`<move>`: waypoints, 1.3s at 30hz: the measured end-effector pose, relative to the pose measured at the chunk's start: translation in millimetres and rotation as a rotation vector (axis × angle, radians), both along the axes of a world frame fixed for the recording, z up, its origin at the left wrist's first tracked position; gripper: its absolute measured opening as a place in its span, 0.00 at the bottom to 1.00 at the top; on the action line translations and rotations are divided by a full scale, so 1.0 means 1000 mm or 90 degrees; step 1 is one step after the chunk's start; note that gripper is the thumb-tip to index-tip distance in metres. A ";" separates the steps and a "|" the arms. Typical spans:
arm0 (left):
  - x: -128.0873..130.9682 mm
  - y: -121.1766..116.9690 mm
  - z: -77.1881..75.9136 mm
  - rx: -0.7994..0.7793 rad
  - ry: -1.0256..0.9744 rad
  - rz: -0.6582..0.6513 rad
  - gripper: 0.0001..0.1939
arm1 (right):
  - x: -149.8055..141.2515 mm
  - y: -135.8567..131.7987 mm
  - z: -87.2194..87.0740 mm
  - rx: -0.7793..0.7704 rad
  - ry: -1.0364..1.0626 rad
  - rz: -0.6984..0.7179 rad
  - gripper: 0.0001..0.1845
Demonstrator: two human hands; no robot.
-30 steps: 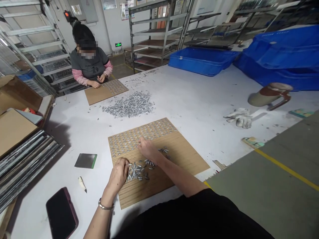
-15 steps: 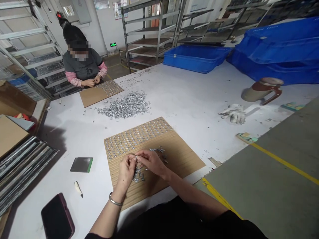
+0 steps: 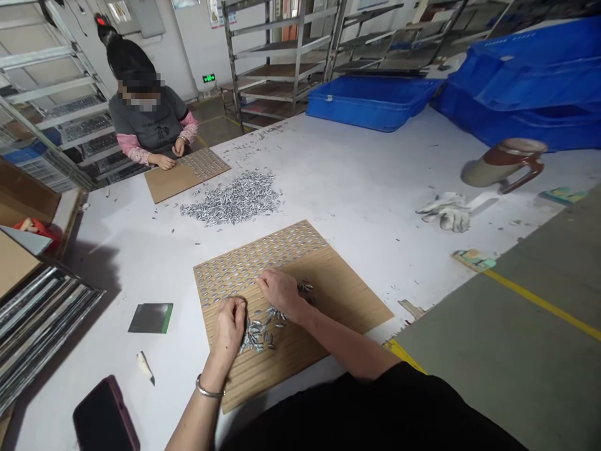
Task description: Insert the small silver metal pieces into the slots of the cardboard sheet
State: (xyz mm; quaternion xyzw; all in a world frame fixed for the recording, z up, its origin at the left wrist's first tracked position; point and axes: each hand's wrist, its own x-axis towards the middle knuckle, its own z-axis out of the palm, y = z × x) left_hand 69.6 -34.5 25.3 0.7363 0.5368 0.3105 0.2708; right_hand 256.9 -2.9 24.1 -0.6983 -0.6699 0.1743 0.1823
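A brown cardboard sheet point(image 3: 347, 291) lies before me, its far part covered with rows of small silvery leaf-shaped metal pieces point(image 3: 263, 250). My right hand point(image 3: 280, 293) is over the sheet, fingers pinched together at the near edge of the rows; whatever is between the fingertips is hidden. Lower and to the left, my left hand point(image 3: 230, 326) rests on the sheet with its fingers curled closed, and I cannot see what they hold. Loose metal pieces point(image 3: 256, 335) lie between and under the hands, with a few more beyond my right wrist.
A big heap of metal pieces point(image 3: 235, 199) lies farther back, near a co-worker point(image 3: 150, 119) with another cardboard sheet point(image 3: 164, 183). Left are a phone point(image 3: 104, 416), a small blade-like tool point(image 3: 145, 368) and a dark flat block point(image 3: 149, 317). A mug point(image 3: 502, 164), gloves point(image 3: 446, 213) and blue crates point(image 3: 366, 103) stand right.
My hands, together before, have parted: the right moved up to the rows, the left down and left. The co-worker's hands have also come apart. The view has shifted slightly.
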 end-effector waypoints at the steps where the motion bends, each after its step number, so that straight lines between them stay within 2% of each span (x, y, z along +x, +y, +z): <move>1: 0.000 -0.001 -0.001 0.026 0.017 -0.022 0.11 | -0.001 -0.001 0.001 -0.007 -0.013 -0.008 0.12; 4: 0.010 -0.005 -0.002 0.091 0.078 -0.123 0.10 | 0.008 -0.002 0.005 0.000 -0.028 -0.022 0.13; 7: 0.033 -0.008 -0.003 0.115 0.188 -0.188 0.14 | 0.030 -0.012 0.008 0.031 -0.053 -0.005 0.13; 10: 0.056 -0.015 -0.001 0.125 0.291 -0.213 0.19 | 0.053 -0.034 0.003 0.055 -0.080 0.087 0.13; 12: 0.063 -0.023 0.000 0.129 0.313 -0.238 0.18 | 0.063 -0.053 -0.003 0.077 -0.068 0.170 0.15; 15: 0.060 -0.038 0.001 0.130 0.298 -0.271 0.16 | 0.070 -0.079 -0.012 0.111 -0.038 0.249 0.18; 19: 0.043 -0.055 -0.003 0.140 0.277 -0.277 0.13 | 0.073 -0.096 -0.015 0.140 -0.016 0.277 0.16; 21: 0.036 -0.060 -0.005 0.145 0.281 -0.272 0.14 | 0.074 -0.093 -0.012 0.150 0.001 0.281 0.15; 24: 0.032 -0.063 -0.007 0.143 0.324 -0.264 0.13 | 0.076 -0.072 -0.005 0.151 -0.002 0.246 0.14; 26: 0.033 -0.062 -0.007 0.138 0.356 -0.262 0.12 | 0.075 -0.053 -0.001 0.115 -0.042 0.242 0.13; 29: 0.036 -0.062 -0.003 0.131 0.383 -0.268 0.11 | 0.070 -0.028 0.006 0.036 -0.110 0.289 0.10; 32: 0.039 -0.061 0.003 0.125 0.373 -0.284 0.11 | 0.067 -0.017 0.013 0.001 -0.149 0.311 0.10; 35: 0.039 -0.057 0.012 0.092 0.260 -0.274 0.10 | 0.067 -0.014 0.017 0.001 -0.125 0.278 0.11; 39: 0.037 -0.042 0.017 -0.001 0.038 -0.190 0.09 | 0.063 -0.008 0.010 0.028 0.070 0.136 0.10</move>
